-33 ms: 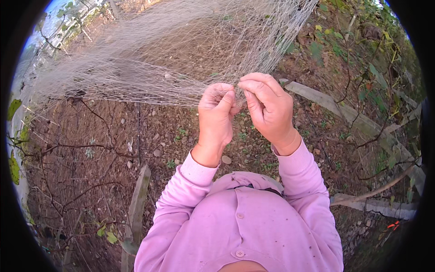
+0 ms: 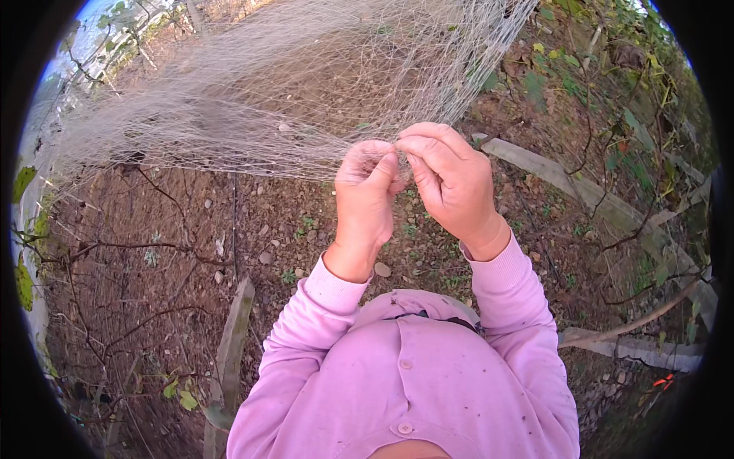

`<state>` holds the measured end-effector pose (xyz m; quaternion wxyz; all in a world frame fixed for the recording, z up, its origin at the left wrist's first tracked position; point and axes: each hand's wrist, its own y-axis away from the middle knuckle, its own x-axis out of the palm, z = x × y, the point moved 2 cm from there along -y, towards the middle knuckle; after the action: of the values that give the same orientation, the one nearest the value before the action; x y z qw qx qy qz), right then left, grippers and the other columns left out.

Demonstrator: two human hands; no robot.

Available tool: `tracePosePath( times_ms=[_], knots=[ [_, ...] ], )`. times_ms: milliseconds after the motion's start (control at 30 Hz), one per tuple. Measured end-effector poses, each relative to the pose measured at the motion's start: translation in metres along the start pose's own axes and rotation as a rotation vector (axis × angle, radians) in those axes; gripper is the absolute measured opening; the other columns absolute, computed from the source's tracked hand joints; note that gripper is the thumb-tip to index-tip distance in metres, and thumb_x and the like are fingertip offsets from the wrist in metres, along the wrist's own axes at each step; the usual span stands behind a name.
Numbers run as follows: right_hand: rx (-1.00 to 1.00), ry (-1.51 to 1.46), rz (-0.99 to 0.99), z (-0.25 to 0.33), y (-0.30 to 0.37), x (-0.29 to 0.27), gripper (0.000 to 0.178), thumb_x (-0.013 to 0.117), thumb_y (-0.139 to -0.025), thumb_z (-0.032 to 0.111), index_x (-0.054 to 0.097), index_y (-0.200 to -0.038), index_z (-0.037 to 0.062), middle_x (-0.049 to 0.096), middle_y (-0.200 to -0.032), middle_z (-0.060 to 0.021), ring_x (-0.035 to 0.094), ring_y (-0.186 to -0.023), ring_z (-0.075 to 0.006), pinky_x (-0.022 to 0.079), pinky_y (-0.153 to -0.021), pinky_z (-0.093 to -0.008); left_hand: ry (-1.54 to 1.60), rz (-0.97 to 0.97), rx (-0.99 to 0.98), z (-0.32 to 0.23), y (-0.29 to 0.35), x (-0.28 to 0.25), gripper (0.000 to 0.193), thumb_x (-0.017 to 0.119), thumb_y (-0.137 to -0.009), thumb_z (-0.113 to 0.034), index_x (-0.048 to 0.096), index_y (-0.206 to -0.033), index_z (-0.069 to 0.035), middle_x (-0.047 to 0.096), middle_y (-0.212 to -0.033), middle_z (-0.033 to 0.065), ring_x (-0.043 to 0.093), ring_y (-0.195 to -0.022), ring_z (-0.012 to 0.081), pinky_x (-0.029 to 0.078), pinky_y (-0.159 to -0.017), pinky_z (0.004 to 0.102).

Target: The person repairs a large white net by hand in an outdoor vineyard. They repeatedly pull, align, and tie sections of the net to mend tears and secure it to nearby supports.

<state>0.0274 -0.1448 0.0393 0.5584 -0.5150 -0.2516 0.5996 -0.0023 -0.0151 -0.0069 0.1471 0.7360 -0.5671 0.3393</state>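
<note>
A big pale net spreads over brown dirt.
It goes from the left across the top. The left hand pinches its low edge. The right hand curls just beside it; I cannot tell if it pinches net too.

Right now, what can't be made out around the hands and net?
Head view: how much of the net the left hand holds, hidden by its own curled fingers.
Head view: the net's far extent, cut off by the top edge.
Head view: any strand between the fingers of the right hand, too small to tell.
</note>
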Motion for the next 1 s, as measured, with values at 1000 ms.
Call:
tracePosePath(
  times_ms=[1000],
  knots=[
    [-0.027, 0.291, 0.109, -0.004, 0.0, -0.004, 0.016, 0.069, -0.087, 0.008, 0.069, -0.103, 0.0062, 0.068, -0.081, -0.0118, 0.066, -0.065, -0.0293, 0.053, -0.055, -0.0351, 0.179, 0.068, 0.005, -0.001, 0.0, 0.006, 0.01, 0.065, -0.093, -0.002, 0.062, -0.099, -0.009, 0.066, -0.094, 0.0017, 0.057, -0.078, 0.0096, 0.046, -0.071, 0.0268]
  ],
)
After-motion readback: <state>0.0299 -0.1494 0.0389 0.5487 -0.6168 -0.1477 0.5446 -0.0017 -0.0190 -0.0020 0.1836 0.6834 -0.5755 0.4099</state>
